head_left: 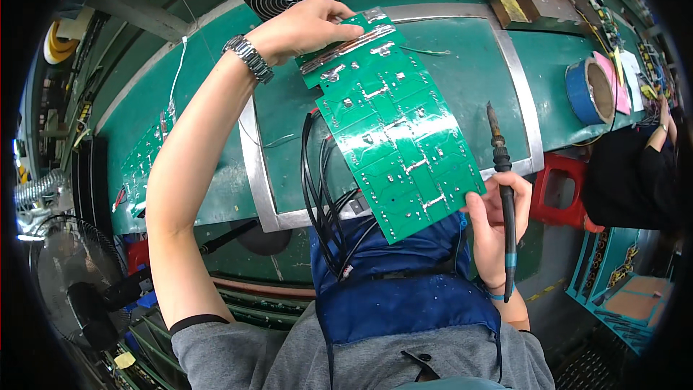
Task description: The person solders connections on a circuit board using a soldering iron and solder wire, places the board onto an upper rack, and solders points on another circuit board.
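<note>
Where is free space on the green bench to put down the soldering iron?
Bare bench lies between the circuit board and the tape roll. The far right edge by the paper slips is crowded, and wires hang under the board.

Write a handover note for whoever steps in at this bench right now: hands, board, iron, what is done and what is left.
Left hand: grips the far end of the green circuit board, held tilted above the green workbench, solder side up.
Right hand: steadies the board's near corner and holds the soldering iron, tip up, off the board.
Black wires hang from the board's underside.
Done: many joints and traces carry solder.
Left: cannot tell which joints remain.
</note>
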Demonstrator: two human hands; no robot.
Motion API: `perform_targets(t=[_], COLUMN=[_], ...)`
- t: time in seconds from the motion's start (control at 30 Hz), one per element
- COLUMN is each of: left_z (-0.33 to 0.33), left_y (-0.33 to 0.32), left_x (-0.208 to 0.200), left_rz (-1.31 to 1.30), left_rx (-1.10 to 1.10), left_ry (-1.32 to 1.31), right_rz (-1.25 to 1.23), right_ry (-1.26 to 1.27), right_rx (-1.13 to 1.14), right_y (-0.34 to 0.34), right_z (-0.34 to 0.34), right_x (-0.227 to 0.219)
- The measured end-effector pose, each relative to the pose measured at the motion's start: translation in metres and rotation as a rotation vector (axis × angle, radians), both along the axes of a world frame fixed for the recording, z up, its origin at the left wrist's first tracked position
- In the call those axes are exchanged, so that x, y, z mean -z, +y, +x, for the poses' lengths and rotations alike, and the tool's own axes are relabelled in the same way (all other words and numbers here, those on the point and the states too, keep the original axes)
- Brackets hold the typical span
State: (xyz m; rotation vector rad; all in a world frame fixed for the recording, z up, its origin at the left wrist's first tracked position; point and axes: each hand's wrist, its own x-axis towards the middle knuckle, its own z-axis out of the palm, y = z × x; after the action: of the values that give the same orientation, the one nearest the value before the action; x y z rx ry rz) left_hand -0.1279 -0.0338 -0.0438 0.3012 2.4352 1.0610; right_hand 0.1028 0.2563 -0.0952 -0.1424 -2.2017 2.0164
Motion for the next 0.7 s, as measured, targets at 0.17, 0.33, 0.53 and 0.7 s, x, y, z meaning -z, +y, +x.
perform_targets(t=[0.17,0.33,0.53,0.7], left_z=[0.032,0.078,0.122,0.185], left_y=[-0.008,-0.020,-0.024,-0.015], left_x=[-0.030,-0.059,-0.017,0.052], left_rz=[0.049,0.295,0.553,0.567], left_rx=[-0.118,-0.233,-0.506,-0.692], left_ry=[0.043,0.204,0.662,0.735], right_rz=[-0.047,0.145,0.409,0.568], right_ry=[0.048,0.269,0.764,0.930], right_rx=[-0.010,0.046,0.065,-0.073], right_y=[0.001,0.010,0.021,0.022], right_z=[0.007,-0.016,-0.085,-0.079], right_x=[-0.008,-0.029,-0.048,-0.043])
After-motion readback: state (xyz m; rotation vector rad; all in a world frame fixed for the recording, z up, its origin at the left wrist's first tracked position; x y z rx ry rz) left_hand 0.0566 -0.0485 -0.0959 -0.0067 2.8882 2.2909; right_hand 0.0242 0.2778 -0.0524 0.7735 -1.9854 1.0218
